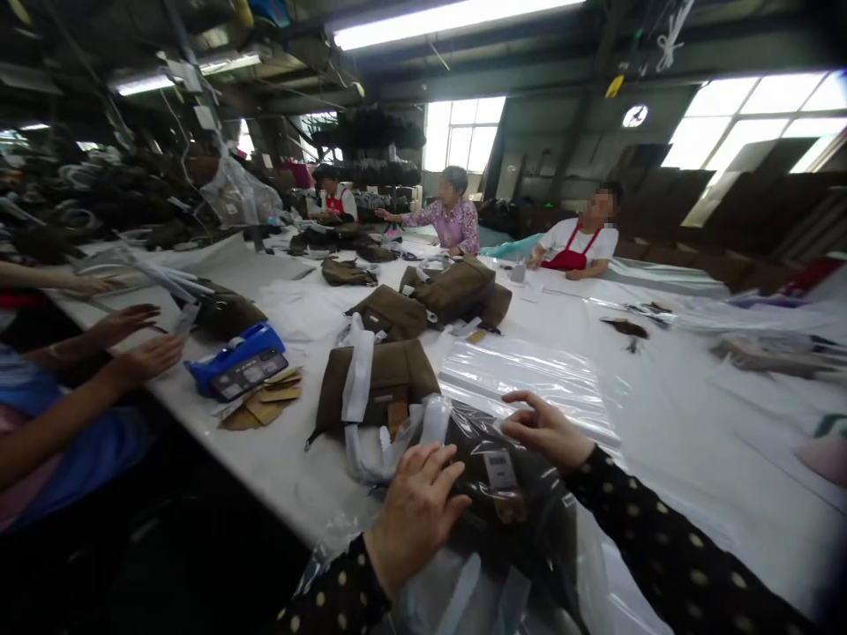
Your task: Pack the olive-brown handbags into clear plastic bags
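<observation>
A dark brown bag inside a clear plastic bag (539, 503) lies in front of me, with a white label (499, 469) showing on it. My left hand (420, 507) rests on the plastic's left side, fingers stretched out and holding nothing. At the upper edge, my right hand (549, 429) has its thumb and fingers bent together on the clear plastic; the exact grip is partly hidden. Just beyond my left hand sits an unwrapped brown bag (377, 384) with a strap in white wrapping (358, 375). Flat clear plastic sleeves (522, 375) lie past my right hand.
More brown bags (456, 291) lie further up the white table (668, 423). To the left are a blue tape dispenser (231, 353), a phone (250, 373) and brown paper tags (265, 401). A co-worker's hands (149, 353) are at the left edge; several people sit across.
</observation>
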